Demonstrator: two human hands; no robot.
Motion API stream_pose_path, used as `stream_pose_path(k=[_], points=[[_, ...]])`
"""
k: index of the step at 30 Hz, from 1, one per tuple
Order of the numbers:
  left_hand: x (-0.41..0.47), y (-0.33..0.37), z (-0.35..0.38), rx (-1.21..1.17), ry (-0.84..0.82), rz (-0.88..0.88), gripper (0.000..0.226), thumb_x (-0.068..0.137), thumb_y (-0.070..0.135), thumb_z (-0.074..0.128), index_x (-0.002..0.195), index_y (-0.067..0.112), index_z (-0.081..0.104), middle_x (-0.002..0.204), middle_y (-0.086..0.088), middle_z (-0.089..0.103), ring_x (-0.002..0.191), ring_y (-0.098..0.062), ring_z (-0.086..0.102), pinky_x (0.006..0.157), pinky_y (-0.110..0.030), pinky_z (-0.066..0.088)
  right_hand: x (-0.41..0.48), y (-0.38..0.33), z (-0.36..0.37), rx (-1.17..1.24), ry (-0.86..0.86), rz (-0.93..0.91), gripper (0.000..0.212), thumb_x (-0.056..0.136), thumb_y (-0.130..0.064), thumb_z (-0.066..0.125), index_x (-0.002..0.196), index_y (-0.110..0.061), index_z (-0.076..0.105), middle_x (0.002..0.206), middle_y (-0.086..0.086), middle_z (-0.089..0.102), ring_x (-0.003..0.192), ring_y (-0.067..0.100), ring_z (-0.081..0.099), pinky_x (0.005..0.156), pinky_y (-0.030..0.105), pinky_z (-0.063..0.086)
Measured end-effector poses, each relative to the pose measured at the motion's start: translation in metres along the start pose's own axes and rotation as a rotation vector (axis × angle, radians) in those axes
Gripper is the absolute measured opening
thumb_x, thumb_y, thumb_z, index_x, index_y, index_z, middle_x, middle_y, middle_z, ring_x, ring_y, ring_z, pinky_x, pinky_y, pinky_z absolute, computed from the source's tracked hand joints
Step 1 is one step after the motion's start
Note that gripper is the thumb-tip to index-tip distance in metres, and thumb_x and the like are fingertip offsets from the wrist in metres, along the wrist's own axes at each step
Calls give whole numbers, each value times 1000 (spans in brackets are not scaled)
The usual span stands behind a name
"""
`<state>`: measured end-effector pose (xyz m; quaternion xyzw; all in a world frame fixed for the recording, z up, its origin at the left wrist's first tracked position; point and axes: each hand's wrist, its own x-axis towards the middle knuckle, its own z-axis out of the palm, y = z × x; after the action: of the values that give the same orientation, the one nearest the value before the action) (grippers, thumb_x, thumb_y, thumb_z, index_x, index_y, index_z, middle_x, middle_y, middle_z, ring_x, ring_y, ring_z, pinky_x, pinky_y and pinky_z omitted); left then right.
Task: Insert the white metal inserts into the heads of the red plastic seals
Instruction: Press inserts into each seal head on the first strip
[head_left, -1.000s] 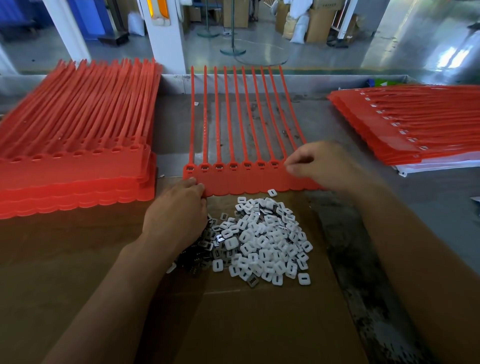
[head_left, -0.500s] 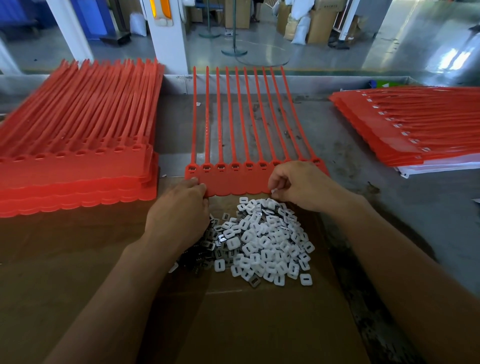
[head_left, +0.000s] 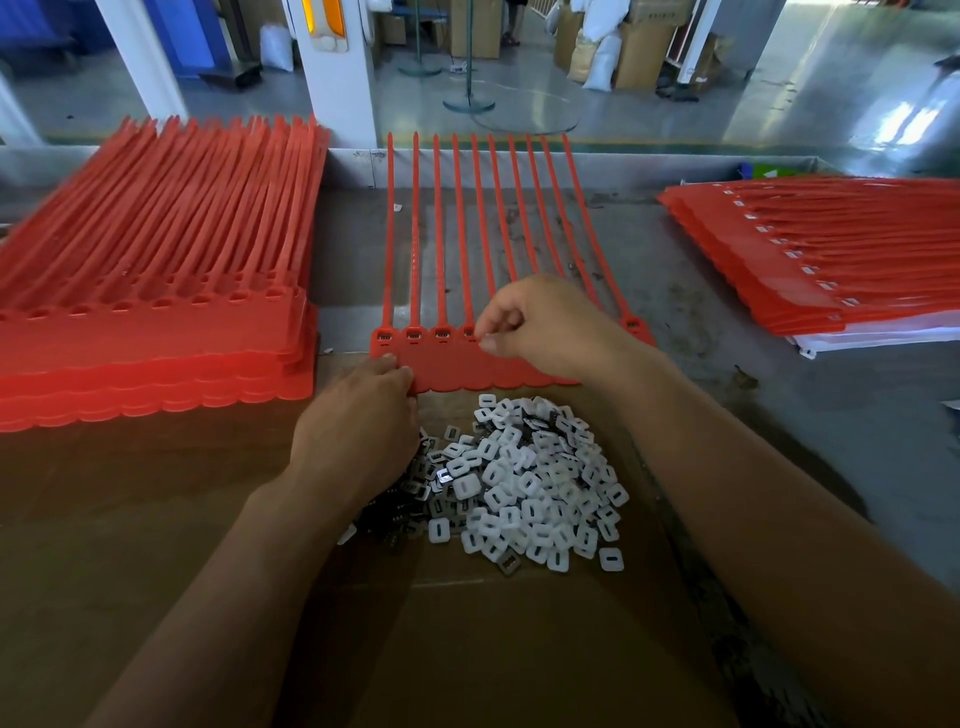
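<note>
The strip of red seals (head_left: 452, 366) lies mid-worktop (head_left: 779, 405) between a left red stack (head_left: 150, 312) and a right red stack (head_left: 810, 260). The pile of white inserts (head_left: 530, 483) sits just in front, on cardboard (head_left: 467, 649). The left hand (head_left: 358, 421) grips the strip's near corner with curled fingers. The right hand (head_left: 545, 327) hides the middle heads, fingers pinched together; I cannot tell if they hold an insert. A moment ago it was down at the pile.

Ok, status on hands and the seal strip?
Left hand grips seal strip corner. Right hand pinched at fourth head, insert not visible. Insert pile close by, nothing blocking.
</note>
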<state>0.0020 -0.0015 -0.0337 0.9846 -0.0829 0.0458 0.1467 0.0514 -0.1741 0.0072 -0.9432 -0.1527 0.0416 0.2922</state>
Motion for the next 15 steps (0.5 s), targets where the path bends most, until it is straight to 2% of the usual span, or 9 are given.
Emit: stream_pose_path(k=[2, 6, 9, 15], points=[[0, 0, 0, 3, 0, 4, 29, 92, 19, 42, 112, 9, 61, 123, -6, 55, 114, -22, 50, 95, -31, 39, 8, -8, 6, 26, 28, -10, 12, 84, -16, 66, 95, -14, 69, 80, -14, 56, 72, -4, 51, 58, 3, 38], [-1, 0, -1, 7, -1, 13, 30, 92, 19, 41, 113, 9, 60, 124, -6, 55, 113, -22, 51, 93, -33, 40, 25, -20, 23, 52, 56, -15, 11, 84, -16, 66, 93, -10, 71, 97, 0, 68, 86, 7, 56, 76, 18, 40], [-1, 0, -1, 10, 1, 13, 31, 93, 20, 40, 115, 11, 60, 125, -5, 54, 111, -22, 52, 89, -32, 42, 38, -26, 36, 70, 96, -9, 11, 84, -12, 66, 92, -9, 71, 101, 5, 69, 91, 11, 59, 77, 19, 41], [0, -1, -1, 12, -11, 12, 32, 91, 19, 41, 115, 10, 59, 124, -4, 54, 112, -22, 51, 90, -35, 44, 61, -34, 55, 92, 123, 20, 13, 85, -9, 62, 91, -8, 74, 99, 9, 70, 94, 21, 63, 78, 24, 45]])
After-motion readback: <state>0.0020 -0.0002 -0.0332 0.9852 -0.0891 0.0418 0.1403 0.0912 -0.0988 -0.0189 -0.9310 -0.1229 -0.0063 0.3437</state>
